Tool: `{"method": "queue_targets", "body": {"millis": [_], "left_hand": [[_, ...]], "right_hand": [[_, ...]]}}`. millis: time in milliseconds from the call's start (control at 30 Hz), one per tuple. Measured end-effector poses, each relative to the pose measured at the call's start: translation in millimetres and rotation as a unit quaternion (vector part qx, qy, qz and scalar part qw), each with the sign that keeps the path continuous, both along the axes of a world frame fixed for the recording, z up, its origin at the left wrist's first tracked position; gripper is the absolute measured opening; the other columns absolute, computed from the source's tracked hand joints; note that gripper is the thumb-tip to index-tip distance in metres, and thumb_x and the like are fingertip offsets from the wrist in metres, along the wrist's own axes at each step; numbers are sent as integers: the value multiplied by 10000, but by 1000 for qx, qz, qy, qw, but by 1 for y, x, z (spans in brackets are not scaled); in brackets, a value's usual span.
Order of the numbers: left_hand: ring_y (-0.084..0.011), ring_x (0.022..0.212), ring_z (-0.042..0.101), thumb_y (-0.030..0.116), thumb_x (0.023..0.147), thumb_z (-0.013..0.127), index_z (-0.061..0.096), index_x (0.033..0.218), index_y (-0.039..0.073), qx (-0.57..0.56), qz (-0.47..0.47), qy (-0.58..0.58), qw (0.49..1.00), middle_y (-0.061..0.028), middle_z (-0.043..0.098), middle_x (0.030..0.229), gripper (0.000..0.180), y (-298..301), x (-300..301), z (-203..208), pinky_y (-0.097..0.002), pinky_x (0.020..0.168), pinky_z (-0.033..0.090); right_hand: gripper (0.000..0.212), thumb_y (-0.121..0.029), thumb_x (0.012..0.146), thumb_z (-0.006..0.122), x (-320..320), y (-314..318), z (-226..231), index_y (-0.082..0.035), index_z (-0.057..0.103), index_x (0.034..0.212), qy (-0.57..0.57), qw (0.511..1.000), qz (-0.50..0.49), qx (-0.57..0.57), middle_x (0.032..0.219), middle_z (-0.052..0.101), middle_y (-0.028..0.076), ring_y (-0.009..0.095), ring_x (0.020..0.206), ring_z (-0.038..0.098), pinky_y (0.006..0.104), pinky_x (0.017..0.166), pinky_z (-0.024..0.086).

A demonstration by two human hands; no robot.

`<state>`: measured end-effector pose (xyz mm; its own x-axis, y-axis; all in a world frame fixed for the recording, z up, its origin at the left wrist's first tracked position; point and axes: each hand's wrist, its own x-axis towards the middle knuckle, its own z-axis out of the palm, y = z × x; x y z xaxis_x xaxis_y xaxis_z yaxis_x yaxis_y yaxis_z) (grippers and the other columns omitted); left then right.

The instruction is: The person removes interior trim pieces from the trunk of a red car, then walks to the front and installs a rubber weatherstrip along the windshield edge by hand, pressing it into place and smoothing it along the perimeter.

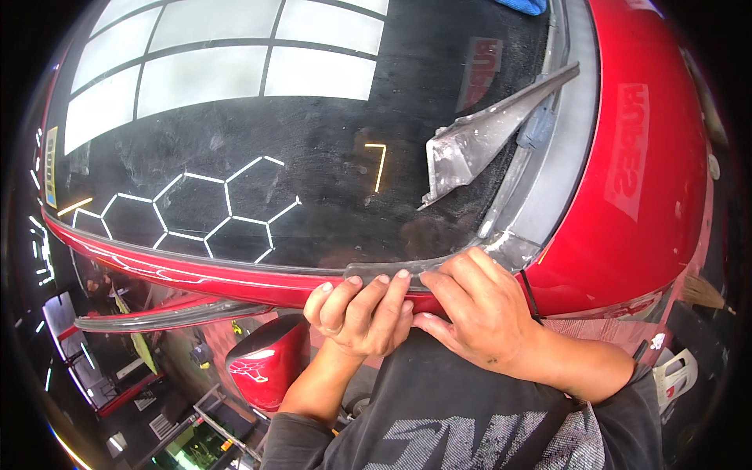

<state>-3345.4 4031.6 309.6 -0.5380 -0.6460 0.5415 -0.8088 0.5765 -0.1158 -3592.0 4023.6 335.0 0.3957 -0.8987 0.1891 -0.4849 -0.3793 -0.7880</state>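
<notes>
At the lower corner of a car's dark windshield (329, 204), a grey trim strip (364, 270) runs along the edge beside the red pillar (266, 288). My left hand (356, 313) curls over this strip, fingertips on its upper face, thumb toward my right hand. Close beside it, my right hand (486, 313) pinches the same edge, index finger on the strip and thumb lower down. Both hands hide part of the strip and pillar. Farther up, a loose, dusty grey plastic cover (478, 145) lies across the glass and the cowl (560, 180).
The red hood (642, 157) curves away to the right. Left of my arms are a red side mirror (270, 364) and an open door (172, 313). A blue cloth (523, 6) sits at the far edge of the glass. A brush (701, 292) shows at right.
</notes>
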Motion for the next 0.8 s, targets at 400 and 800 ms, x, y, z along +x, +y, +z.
{"method": "queue_targets", "body": {"millis": [400,800], "left_hand": [[-229,1173,630,395,1047,697,930,1045,221,12,3,50,999,76,773,1076,291,-3,-5,4,-473,1071,432],[-408,1451,593,358,1264,438,639,1498,-68,-68,105,164,978,-202,734,1414,526,19,48,36,-597,1287,395]], "right_hand": [[434,-187,736,949,13,2,1,-63,693,1064,26,999,-21,-22,1052,600,101,329,1018,657,465,793,575],[863,-208,744,1051,-22,16,22,48,705,1492,3,993,-103,-50,1226,720,170,377,1102,685,493,972,583]]}}
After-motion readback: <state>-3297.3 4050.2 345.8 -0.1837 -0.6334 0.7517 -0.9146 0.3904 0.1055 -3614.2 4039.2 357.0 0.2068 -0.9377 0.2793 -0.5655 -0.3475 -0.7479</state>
